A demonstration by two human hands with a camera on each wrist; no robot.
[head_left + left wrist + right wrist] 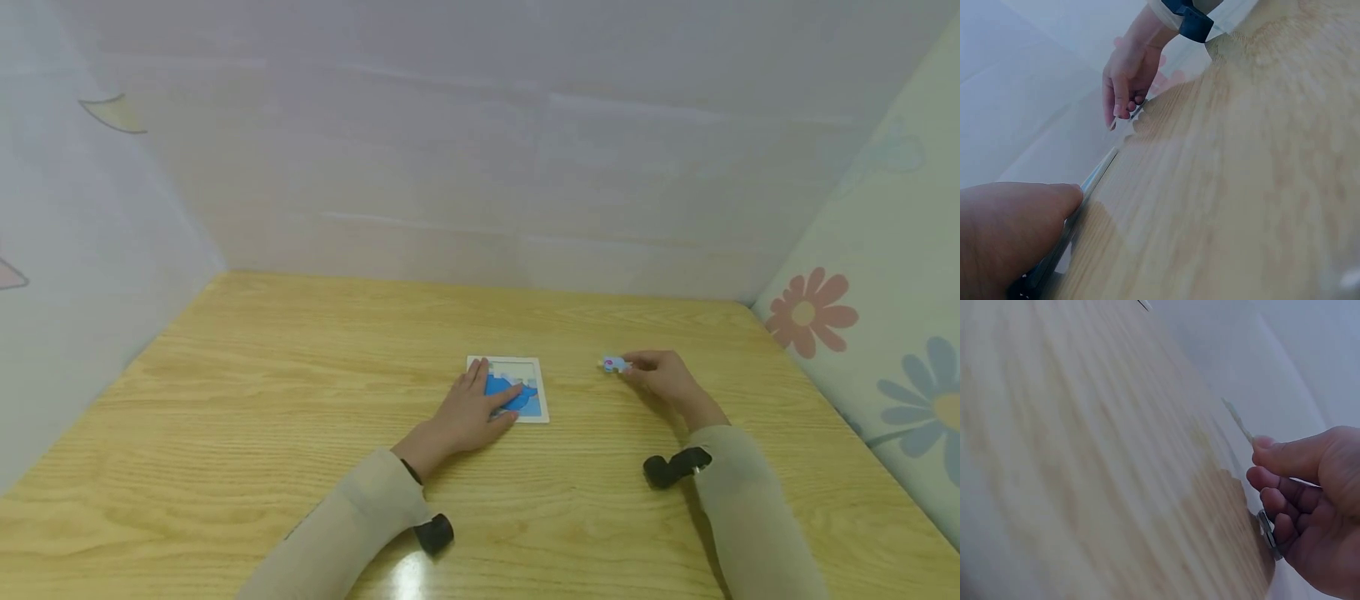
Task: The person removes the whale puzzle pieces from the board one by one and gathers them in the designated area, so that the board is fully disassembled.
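small pale-blue puzzle piece (615, 364) with a pink spot, thin and flat.

Wooden table (262, 433): square puzzle tray (542, 392) flat near centre.

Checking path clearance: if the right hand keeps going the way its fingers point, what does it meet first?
The right hand, pinching a puzzle piece, points left; the puzzle board under the left hand likely comes first, though depth is uncertain.
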